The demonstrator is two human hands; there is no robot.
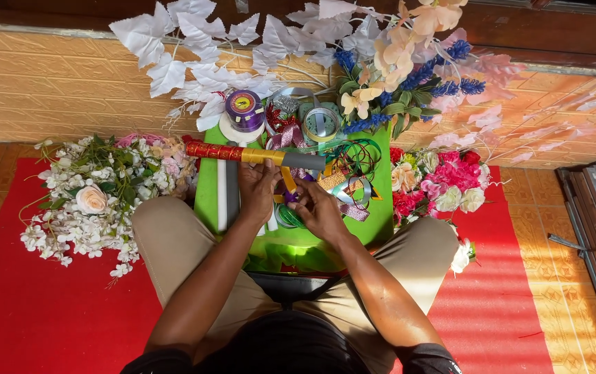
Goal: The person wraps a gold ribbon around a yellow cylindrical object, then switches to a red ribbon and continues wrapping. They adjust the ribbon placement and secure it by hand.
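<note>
Down through the head view, I sat with my knees apart over a small green desk (381, 221) at the middle of the frame, a red mat (41, 305) under it. Across the desk's upper part lay the rod (256, 154), a long tube wrapped red at its left end, gold in the middle and grey at its right. It looked light and stiff, the foil wrap likely slick, so the bare grey end or the middle seemed the safest place to take hold. My left hand (258, 188) was closed on the rod's underside near the gold stretch, fingers curled narrow around it. My right hand (319, 208) sat just beside it, fingers pinched on a strip of gold ribbon (287, 179) that ran down from the rod; soft, thin stuff that would crease or slip easily. Ribbon spools (244, 107) and loose curls of ribbon crowded the desk's upper edge. White blossoms with a peach rose (91, 199) lay at the left, pink and red flowers (443, 181) at the right, white leaves (194, 41) along the top.
</note>
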